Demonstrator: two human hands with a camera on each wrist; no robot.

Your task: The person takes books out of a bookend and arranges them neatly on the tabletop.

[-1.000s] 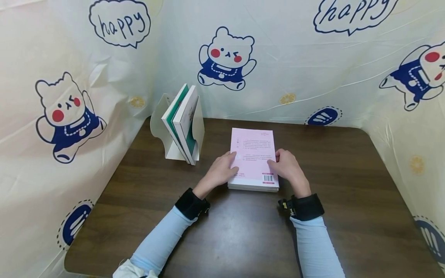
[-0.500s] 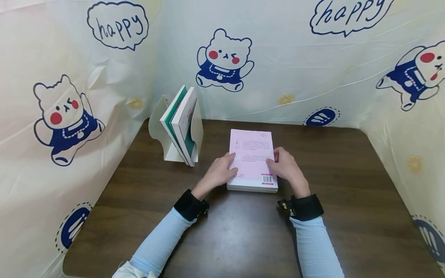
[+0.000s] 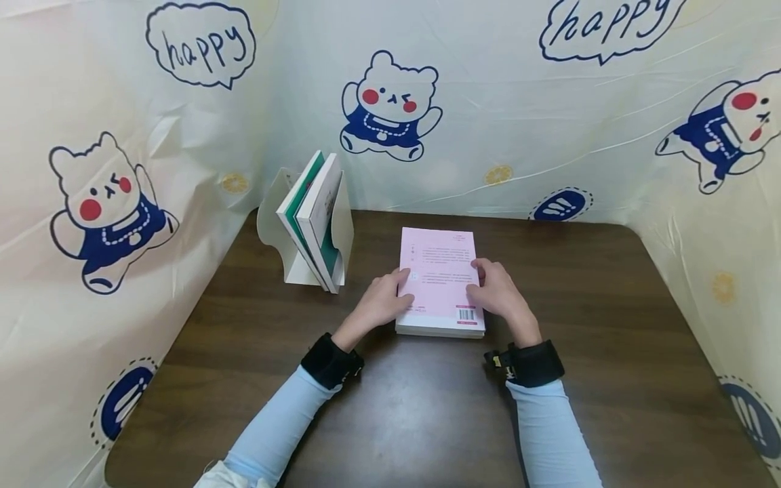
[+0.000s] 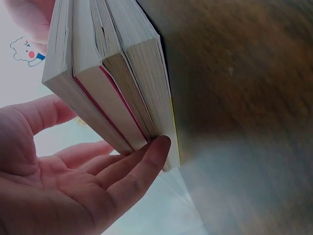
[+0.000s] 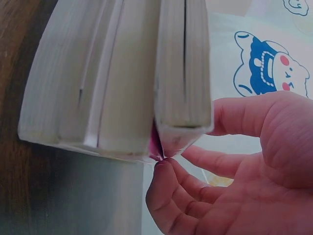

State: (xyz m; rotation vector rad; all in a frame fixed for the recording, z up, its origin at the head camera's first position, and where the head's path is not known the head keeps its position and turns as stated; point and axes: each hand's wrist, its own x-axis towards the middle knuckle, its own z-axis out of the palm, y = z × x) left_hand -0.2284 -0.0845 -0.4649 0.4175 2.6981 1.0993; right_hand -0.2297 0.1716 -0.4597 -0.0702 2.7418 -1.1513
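Note:
A stack of several thick books stands on the table, a pink book (image 3: 436, 271) with a barcode lying on top. At its left side is my left hand (image 3: 379, 299), thumb over the pink cover and fingers against the stack's side; in the left wrist view a fingertip reaches the lowest book (image 4: 154, 73). My right hand (image 3: 502, 295) pinches the right edge of the pink book, thumb on its cover. In the right wrist view, the fingertips (image 5: 164, 171) meet the top book's lower corner, beside a magenta cover corner (image 5: 155, 142). Page edges face both wrist cameras.
Left of the stack, a white book stand (image 3: 299, 274) holds a few upright, leaning books (image 3: 314, 213) in white and green. Printed curtains (image 3: 488, 122) enclose the brown table (image 3: 610, 325) at the back and both sides.
The right index fingertip has come up over the pink book's right edge. Both hands stay at the stack; the whole scene shifts slightly left in the head view.

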